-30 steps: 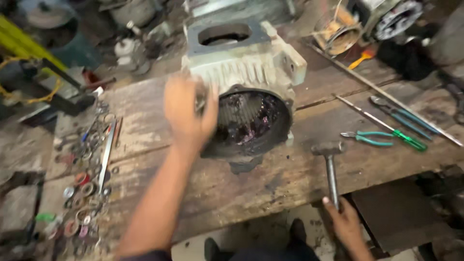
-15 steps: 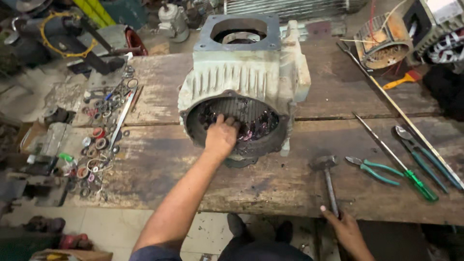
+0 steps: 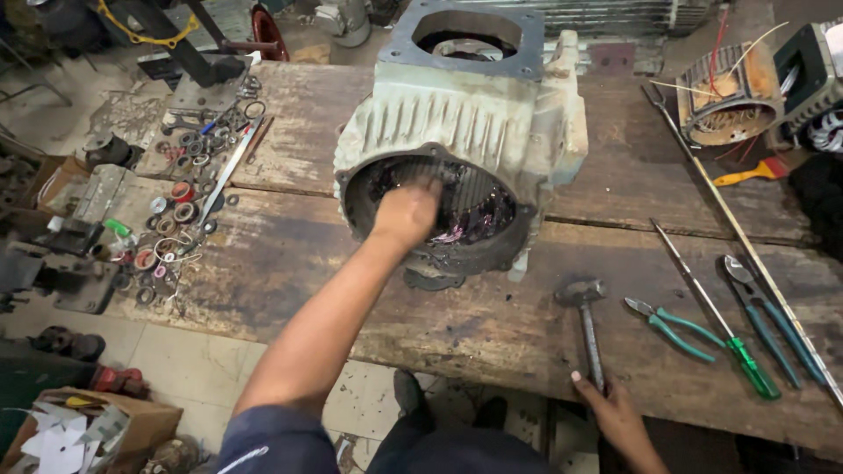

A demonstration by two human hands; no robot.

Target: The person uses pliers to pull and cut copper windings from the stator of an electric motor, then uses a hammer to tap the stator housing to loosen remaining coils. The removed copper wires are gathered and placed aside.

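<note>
A large pale grey motor housing [image 3: 465,114] lies on the wooden workbench [image 3: 290,254], its round open end facing me. My left hand [image 3: 406,213] reaches into that opening, with the fingers hidden inside among dark windings; what they grip cannot be told. My right hand [image 3: 615,412] rests at the near edge of the bench, fingers touching the handle end of a metal hammer [image 3: 587,320] that lies flat with its head pointing away.
Green-handled pliers [image 3: 672,326], a green screwdriver [image 3: 716,326], another pair of pliers [image 3: 766,318] and a long rod [image 3: 738,237] lie at right. Several washers, rings and small parts [image 3: 176,219] are scattered at left. A smaller wound stator [image 3: 729,101] stands back right.
My left hand has gone from the top rim of the housing down into its open end. The view has shifted closer and lower. My right hand stays at the hammer handle.
</note>
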